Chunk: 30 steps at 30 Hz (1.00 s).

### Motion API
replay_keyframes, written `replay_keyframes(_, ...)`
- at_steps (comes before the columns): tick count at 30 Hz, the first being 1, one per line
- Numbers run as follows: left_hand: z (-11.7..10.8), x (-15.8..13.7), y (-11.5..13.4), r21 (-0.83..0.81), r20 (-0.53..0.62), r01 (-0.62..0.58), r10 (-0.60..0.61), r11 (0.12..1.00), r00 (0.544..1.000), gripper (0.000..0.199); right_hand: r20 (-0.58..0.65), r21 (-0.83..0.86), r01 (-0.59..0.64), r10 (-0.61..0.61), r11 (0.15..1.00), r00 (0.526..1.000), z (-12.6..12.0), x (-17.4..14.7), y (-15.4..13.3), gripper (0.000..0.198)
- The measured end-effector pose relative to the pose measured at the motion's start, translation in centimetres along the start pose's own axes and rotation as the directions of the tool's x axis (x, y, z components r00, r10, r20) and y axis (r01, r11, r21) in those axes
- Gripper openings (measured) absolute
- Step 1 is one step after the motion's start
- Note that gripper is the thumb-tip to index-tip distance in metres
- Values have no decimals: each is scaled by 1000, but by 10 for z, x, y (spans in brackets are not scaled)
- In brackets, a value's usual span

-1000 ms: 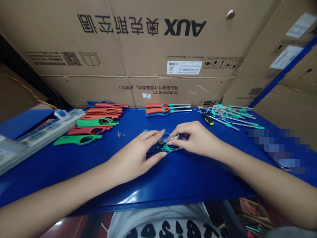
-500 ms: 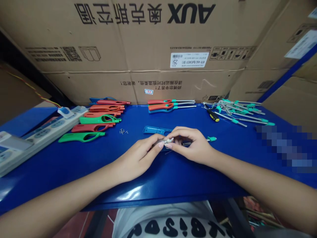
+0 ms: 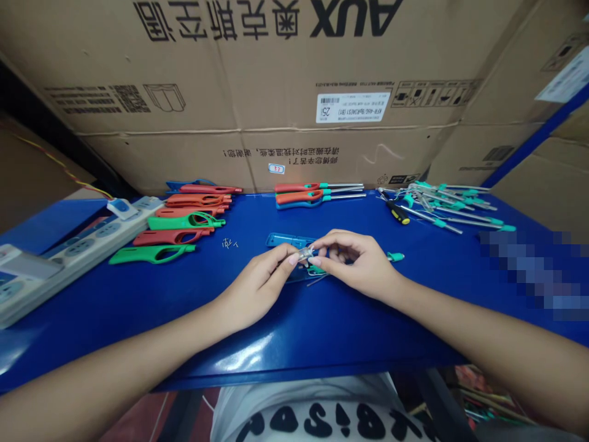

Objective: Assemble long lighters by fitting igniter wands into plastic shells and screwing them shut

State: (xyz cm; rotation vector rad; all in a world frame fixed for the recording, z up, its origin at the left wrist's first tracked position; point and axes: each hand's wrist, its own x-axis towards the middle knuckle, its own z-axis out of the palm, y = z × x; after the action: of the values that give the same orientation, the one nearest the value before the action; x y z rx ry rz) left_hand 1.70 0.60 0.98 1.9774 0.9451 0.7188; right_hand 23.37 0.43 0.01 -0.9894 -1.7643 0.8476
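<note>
Between the fingertips of my left hand [image 3: 260,285] and my right hand [image 3: 361,264] is a small clear plastic lighter part [image 3: 304,253] with shiny bits at its right end. Both hands pinch it just above the table. Behind and under them lies a blue lighter shell half [image 3: 281,239], partly hidden by my fingers. A green piece [image 3: 315,270] with thin wire shows below my right fingers. The green end of a metal lighter tube [image 3: 394,257] sticks out beyond my right hand.
Red, orange and green lighter shells [image 3: 177,237] lie at left beside a white power strip [image 3: 73,248]. Assembled lighters [image 3: 299,197] lie at the back. A screwdriver [image 3: 396,212] and several metal tubes [image 3: 460,199] lie at right. Small screws [image 3: 229,244] sit left of the shell.
The clear part has come up slightly and turned, so more of its body shows. My fingers have shifted a little on it, uncovering the green piece below.
</note>
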Motion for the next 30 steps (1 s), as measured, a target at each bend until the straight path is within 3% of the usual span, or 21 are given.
replay_keyframes(5,1,-1,-7,-184,44,78,-71,980,997,36,-8,-17,23,-23,1000,1000,-2,0,0,19)
replay_keyframes(10,4,-2,-8,-235,76,111,-96,966,992,37,11,-81,96,-96,992,995,-2,-1,-2,20)
replay_keyframes(15,5,1,-8,-362,53,134,-123,922,991,37,17,-188,94,-93,978,996,-6,0,0,16)
replay_keyframes(18,4,5,-5,-461,47,175,-173,870,984,36,173,-325,223,-173,919,970,-14,-1,-2,8)
replay_keyframes(20,4,7,-3,-484,45,196,-200,853,979,35,337,-432,338,-198,836,921,-19,-2,-3,11)
replay_keyframes(24,4,8,-1,-471,25,208,-223,857,975,33,556,-546,475,-125,690,822,-22,-4,-2,12)
replay_keyframes(27,4,7,-2,-486,31,214,-228,848,973,34,554,-516,432,-96,740,827,-21,-3,-1,12)
replay_keyframes(30,3,7,-4,-493,33,221,-235,842,971,32,396,-413,223,-47,883,917,-19,-1,-1,9)
